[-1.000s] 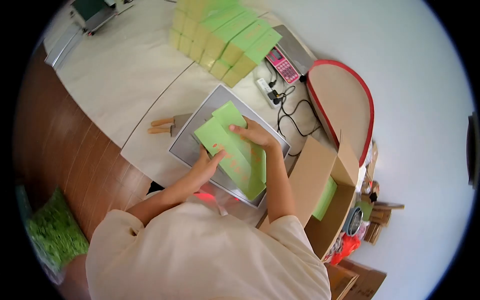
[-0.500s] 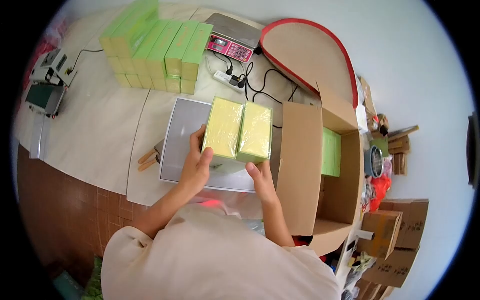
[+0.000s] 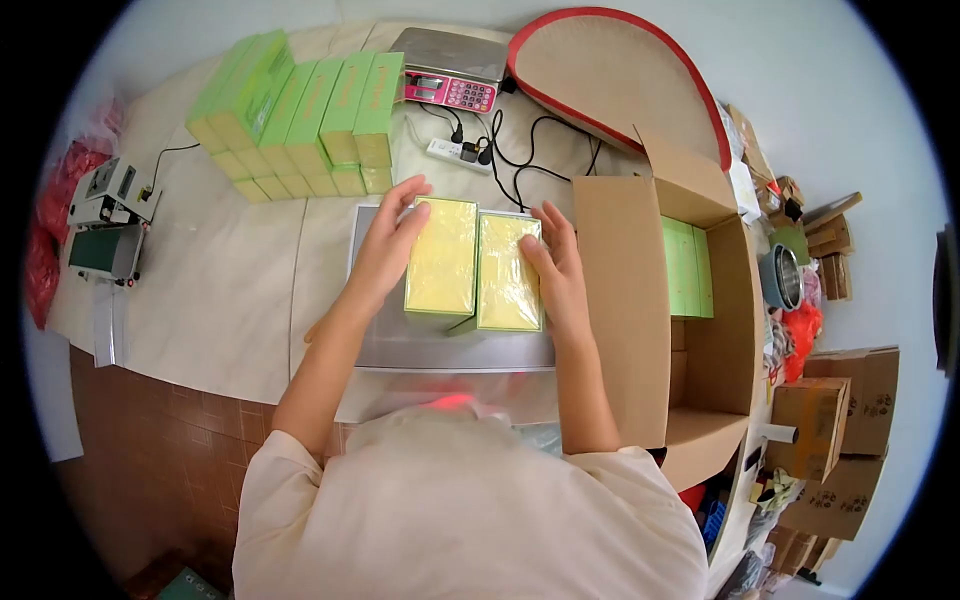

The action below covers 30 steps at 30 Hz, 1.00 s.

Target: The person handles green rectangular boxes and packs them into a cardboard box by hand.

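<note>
Two shrink-wrapped green boxes with yellow faces stand side by side above a grey, white-edged board: the left box (image 3: 441,265) and the right box (image 3: 510,290). My left hand (image 3: 388,245) grips the left box along its outer side, thumb near its upper corner. On the other side, my right hand (image 3: 563,275) holds the right box, its thumb on the yellow face and its fingers around the edge. The grey board (image 3: 390,345) shows beneath them. Whether the boxes rest on it I cannot tell.
An open cardboard carton (image 3: 622,320) with several green boxes (image 3: 686,268) inside stands at right. Stacked green boxes (image 3: 305,125), a pink-keyed scale (image 3: 450,88), a power strip (image 3: 458,153) with cables and a red-rimmed tray (image 3: 615,85) lie behind. A small machine (image 3: 105,235) is far left.
Both hands have slid up along the box sides, away from my body. The right thumb now lies on the yellow face. The two boxes sit slightly differently, and the view has shifted.
</note>
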Each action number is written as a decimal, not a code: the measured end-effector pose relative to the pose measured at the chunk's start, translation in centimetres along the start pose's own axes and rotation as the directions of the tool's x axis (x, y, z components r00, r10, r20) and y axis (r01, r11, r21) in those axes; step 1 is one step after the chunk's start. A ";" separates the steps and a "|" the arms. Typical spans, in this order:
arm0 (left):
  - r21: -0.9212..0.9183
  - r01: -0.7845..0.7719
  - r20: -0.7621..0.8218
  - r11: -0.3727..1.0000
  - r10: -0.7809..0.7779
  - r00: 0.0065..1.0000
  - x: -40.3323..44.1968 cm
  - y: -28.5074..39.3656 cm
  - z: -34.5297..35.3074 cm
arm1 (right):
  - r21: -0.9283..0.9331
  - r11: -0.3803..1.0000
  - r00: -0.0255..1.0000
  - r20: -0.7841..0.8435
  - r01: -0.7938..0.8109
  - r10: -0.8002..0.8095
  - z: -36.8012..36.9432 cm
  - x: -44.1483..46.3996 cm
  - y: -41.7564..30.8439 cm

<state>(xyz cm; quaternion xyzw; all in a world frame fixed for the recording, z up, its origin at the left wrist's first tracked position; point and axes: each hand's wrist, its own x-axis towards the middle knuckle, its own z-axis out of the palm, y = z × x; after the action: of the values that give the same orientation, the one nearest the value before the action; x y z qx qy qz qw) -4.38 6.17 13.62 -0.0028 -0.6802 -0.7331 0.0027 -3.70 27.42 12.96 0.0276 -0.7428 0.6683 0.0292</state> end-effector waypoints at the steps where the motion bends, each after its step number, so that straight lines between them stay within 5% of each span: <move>1: 0.007 0.000 0.005 1.000 0.000 1.000 0.2 0.0 0.0 | 0.128 0.987 0.995 0.037 -0.092 0.088 0.3 0.3 -0.3; 3: -0.034 0.224 0.094 0.974 -0.220 0.971 0.6 -0.1 0.1 | 0.259 0.948 0.982 0.080 -0.186 0.171 0.3 0.7 -0.3; 16: -0.002 0.184 0.047 0.983 -0.183 0.982 -0.5 -0.8 0.4 | 0.370 0.898 0.969 0.156 -0.236 0.190 0.4 1.2 0.4; 19: -0.094 0.176 0.059 0.980 -0.171 0.983 -0.4 -1.6 0.4 | 0.398 0.874 0.959 0.163 -0.279 0.232 0.7 1.1 -0.3; 21: -0.425 0.223 0.070 0.877 -0.214 0.974 -0.6 -2.0 0.9 | 0.372 0.881 0.955 0.159 -0.291 0.249 0.7 0.9 -0.3; 24: -0.410 0.216 -0.040 0.886 -0.254 0.966 -1.3 -1.3 1.5 | 0.447 0.824 0.937 0.120 -0.347 0.329 1.3 0.3 -0.7; 30: -0.358 0.286 -0.087 0.889 -0.336 0.938 -3.0 -2.6 0.9 | 0.296 0.925 0.969 0.005 -0.237 0.246 0.0 -0.7 7.0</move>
<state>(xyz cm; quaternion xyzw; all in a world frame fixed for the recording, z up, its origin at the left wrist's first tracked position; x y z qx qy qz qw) -1.40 7.29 11.05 0.1597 -0.5330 -0.8283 -0.0657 -3.57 28.14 5.96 -0.0708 -0.6322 0.7702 -0.0458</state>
